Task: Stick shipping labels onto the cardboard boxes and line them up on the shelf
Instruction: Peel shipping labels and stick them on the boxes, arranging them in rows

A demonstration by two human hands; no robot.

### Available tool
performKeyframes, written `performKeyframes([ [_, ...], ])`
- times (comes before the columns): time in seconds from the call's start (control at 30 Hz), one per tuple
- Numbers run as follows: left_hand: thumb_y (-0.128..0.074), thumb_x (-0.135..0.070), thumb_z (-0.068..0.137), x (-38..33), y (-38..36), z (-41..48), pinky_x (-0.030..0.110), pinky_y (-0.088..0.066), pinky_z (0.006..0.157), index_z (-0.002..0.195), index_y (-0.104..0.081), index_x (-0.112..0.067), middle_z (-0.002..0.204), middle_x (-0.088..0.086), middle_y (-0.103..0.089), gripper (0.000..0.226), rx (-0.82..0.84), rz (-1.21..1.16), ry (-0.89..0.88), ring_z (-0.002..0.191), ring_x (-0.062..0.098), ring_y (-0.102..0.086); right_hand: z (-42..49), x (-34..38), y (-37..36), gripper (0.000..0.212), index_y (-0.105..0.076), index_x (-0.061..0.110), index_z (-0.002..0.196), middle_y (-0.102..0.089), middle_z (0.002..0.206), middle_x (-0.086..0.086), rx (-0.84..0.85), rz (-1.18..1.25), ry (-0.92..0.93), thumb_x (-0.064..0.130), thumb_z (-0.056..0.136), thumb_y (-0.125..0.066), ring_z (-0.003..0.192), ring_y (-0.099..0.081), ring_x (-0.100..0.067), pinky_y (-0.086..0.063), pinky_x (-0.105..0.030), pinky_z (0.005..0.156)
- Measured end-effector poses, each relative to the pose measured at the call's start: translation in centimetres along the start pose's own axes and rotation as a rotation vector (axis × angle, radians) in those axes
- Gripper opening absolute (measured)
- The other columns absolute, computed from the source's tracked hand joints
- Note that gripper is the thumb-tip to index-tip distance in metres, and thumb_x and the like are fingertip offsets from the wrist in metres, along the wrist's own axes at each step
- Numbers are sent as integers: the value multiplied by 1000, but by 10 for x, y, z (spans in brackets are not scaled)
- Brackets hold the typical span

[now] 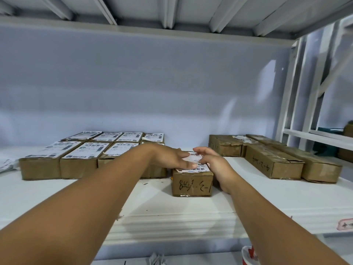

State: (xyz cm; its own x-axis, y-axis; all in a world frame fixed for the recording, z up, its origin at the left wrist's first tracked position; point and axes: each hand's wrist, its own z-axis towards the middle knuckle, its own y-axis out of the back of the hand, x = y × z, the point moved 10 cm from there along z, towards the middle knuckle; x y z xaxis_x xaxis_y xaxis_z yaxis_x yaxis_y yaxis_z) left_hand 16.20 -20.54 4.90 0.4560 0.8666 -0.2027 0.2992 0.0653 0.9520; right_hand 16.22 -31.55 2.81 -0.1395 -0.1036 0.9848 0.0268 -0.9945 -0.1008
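A small cardboard box [192, 183] with black handwriting on its front stands on the white shelf [267, 197] in the middle. A white shipping label [198, 168] lies on its top. My left hand [172, 156] lies flat on the label with straight fingers. My right hand [212, 161] is at the box's right side, its fingers curled over the label's right part. Several labelled boxes [84, 159] stand in two rows to the left.
Several unlabelled cardboard boxes [275, 161] lie at the back right of the shelf. Loose paper [7, 164] sits at the far left edge. A white upright post [288, 104] frames the shelf on the right. A red and white object [249, 255] shows below the shelf's front edge.
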Motion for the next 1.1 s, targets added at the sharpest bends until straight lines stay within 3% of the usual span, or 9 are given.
performKeyframes([
  [0.13, -29, -70, 85, 0, -5, 2, 38, 3, 117, 150, -1, -34, 159, -3, 6, 79, -12, 54, -61, 145, 11, 8, 1, 1, 1, 34, -67, 4, 98, -57, 122, 2, -10, 59, 5, -12, 85, -40, 94, -61, -18, -53, -18, 67],
  [0.27, -27, -76, 79, 3, -9, 5, 42, 1, 118, 147, 1, -41, 159, 0, 6, 81, -72, 63, -80, 146, 15, 8, 2, -1, 0, 35, -68, 9, 107, -45, 141, 10, 57, -79, 5, -7, 90, -41, 120, -51, -15, -45, -19, 89],
  [0.4, -31, -76, 80, 5, -8, 4, 42, 2, 118, 147, 0, -45, 159, -3, 6, 80, -66, 42, -62, 146, 16, 8, -4, -1, 1, 33, -62, 17, 123, -33, 149, 18, 174, -212, -11, 7, 93, -54, 124, -45, -6, -40, -17, 91],
  [0.5, -30, -90, 62, 6, -10, 4, 44, 1, 118, 147, -1, -42, 159, -5, 7, 102, -39, 60, -40, 145, 15, 9, -8, -3, 0, 50, -55, 24, 132, -26, 151, 22, 277, -246, -32, 17, 84, -68, 125, -40, -2, -38, -16, 93],
  [0.57, -30, -92, 58, 7, -10, 3, 45, 1, 118, 147, 0, -42, 158, -6, 8, 107, -28, 59, -37, 145, 15, 10, -12, -4, -2, 65, -54, 30, 132, -21, 153, 22, 342, -261, -48, 23, 71, -76, 132, -34, -4, -31, -22, 106],
  [0.77, -27, -84, 62, 6, -8, -1, 45, 2, 118, 147, 0, -46, 158, -2, 8, 97, -61, 90, -60, 146, 18, 8, -17, -4, -8, 66, -54, 37, 126, -16, 153, 22, 417, -263, -40, 25, 64, -72, 134, -31, -6, -29, -23, 107],
  [0.9, -21, -88, 66, 6, -1, 1, 48, -8, 116, 142, -18, -53, 156, -4, -22, 84, -227, 113, -114, 145, 16, -13, -17, -3, -10, 62, -61, 47, 114, -18, 147, 22, 426, -332, -17, 37, 55, -77, 136, -26, -4, -24, -28, 114],
  [1.0, -14, -82, 76, 6, 14, -10, 39, -33, 100, 119, -55, -41, 112, -8, -62, 72, -490, 59, -200, 114, 15, -50, -15, -7, -12, 62, -62, 42, 118, -45, 142, 12, 452, -361, -47, 39, 58, -78, 130, -43, -11, -28, -32, 114],
  [1.1, -14, -69, 84, 20, 33, -32, 32, -38, 85, 88, -62, -32, 82, -12, -60, 60, -849, 65, -160, 89, 13, -53, -4, -12, -5, 65, -60, 36, 124, -64, 124, 3, 376, -354, -111, 32, 64, -83, 124, -51, -19, -34, -31, 110],
])
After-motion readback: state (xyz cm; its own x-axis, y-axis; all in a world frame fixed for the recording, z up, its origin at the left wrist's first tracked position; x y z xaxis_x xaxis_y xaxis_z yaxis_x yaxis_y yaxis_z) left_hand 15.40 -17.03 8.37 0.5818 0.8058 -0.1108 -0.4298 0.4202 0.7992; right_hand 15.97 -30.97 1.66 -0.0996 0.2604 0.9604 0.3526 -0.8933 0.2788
